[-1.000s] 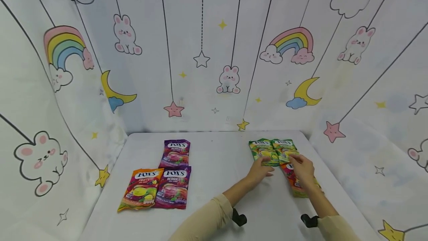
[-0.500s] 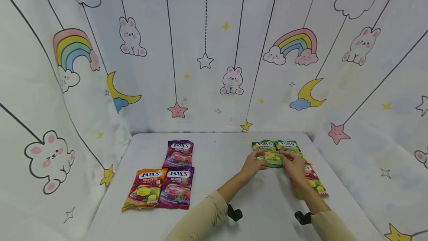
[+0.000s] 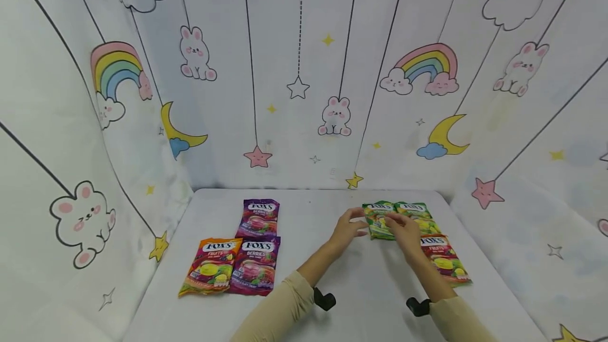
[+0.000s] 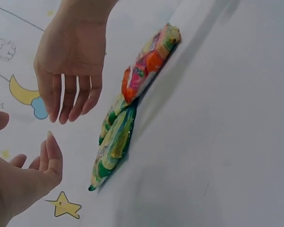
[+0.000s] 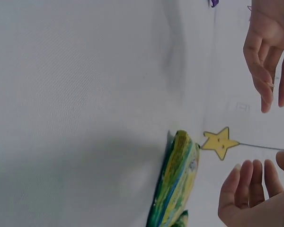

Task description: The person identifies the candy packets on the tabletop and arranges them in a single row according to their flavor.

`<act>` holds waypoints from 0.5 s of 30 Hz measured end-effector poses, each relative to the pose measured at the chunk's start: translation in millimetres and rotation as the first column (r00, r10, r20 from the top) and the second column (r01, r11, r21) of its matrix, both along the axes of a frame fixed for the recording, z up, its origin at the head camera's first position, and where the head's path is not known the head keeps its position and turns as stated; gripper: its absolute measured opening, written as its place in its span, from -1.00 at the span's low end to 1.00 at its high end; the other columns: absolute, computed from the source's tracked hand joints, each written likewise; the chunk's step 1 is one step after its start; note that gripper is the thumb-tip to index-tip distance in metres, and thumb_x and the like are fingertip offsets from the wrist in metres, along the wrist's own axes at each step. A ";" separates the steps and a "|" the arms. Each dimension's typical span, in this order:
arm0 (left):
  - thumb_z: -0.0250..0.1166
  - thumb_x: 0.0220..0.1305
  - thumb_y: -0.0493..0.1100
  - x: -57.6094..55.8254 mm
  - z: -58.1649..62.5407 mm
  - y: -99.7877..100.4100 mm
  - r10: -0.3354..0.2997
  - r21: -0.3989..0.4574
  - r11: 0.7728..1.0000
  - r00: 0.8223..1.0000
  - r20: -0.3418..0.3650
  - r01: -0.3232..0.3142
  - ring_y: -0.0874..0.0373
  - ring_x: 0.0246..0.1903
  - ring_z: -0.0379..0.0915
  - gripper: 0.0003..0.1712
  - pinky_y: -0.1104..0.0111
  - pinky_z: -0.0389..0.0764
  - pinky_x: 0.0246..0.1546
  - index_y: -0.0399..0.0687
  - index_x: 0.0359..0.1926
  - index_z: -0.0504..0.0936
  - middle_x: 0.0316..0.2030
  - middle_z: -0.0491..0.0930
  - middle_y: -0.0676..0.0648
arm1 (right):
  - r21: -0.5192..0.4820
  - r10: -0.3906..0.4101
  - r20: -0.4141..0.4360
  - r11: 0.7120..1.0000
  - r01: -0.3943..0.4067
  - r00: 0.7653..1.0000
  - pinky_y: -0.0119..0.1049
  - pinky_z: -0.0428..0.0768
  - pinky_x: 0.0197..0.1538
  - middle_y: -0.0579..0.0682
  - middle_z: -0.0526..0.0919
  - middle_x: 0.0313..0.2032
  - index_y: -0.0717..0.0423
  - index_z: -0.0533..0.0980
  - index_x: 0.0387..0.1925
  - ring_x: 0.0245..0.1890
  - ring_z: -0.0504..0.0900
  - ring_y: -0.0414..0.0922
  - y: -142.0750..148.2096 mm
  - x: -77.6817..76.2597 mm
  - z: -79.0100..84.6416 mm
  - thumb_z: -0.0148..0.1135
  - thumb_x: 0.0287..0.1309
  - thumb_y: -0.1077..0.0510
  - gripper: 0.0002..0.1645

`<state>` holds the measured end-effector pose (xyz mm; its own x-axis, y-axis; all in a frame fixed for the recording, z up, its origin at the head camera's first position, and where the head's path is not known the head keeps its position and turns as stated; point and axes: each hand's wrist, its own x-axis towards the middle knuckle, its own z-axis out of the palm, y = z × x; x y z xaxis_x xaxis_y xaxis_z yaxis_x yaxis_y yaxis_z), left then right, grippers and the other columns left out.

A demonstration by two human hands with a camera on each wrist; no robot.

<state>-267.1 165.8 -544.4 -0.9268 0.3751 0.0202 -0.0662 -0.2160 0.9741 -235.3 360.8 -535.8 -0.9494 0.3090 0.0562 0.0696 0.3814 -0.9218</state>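
Observation:
Two green Fox's candy bags stand side by side at the back right, a left one and a right one. Just left of the left bag is my left hand, fingers loosely bent, holding nothing. My right hand overlaps that bag's right side in the head view. From the left wrist view, both the right hand and the left hand hover apart from the green bags, their fingers facing each other. An orange-red Fox's Fruits bag lies below the right green one.
On the left of the white table lie an orange Fruits bag and two purple Berries bags, one in front and one behind. Cloth walls with cartoon prints enclose the back and sides.
Both hands have shifted left relative to the bags; the right hand has come off the right green bag, and the left hand has drawn away from the left one. The head view has turned slightly left.

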 end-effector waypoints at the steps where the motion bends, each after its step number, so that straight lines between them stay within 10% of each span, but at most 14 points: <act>1: 0.31 0.30 -0.24 -1.2 0.7 -2.7 0.000 0.003 1.000 1.000 -0.006 0.000 0.05 0.04 0.61 -0.38 0.19 0.71 0.03 -0.22 0.38 0.44 0.22 0.52 -0.16 | -0.005 0.005 -0.004 1.000 -0.005 1.000 -0.28 0.69 0.05 0.30 0.65 0.15 0.30 0.57 0.23 0.04 0.72 0.04 -3.2 -1.5 0.8 0.23 0.50 0.04 -0.52; 15: 0.29 0.35 -0.24 0.0 2.6 -46.1 0.036 -0.052 0.998 0.994 -0.099 -0.041 0.02 0.04 0.61 -0.38 0.20 0.71 0.03 -0.27 0.40 0.42 0.25 0.50 -0.21 | -0.082 0.050 0.022 0.995 -0.048 0.999 -0.09 0.68 0.14 0.27 0.66 0.13 0.29 0.60 0.18 0.09 0.66 0.13 -42.1 -16.8 -8.3 0.26 0.48 0.04 -0.55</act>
<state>-267.0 119.8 -541.8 -0.9352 0.3418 0.0925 0.0377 -0.1636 0.9858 -252.1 318.7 -544.1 -0.9642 0.2649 0.0097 0.0752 0.3083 -0.9483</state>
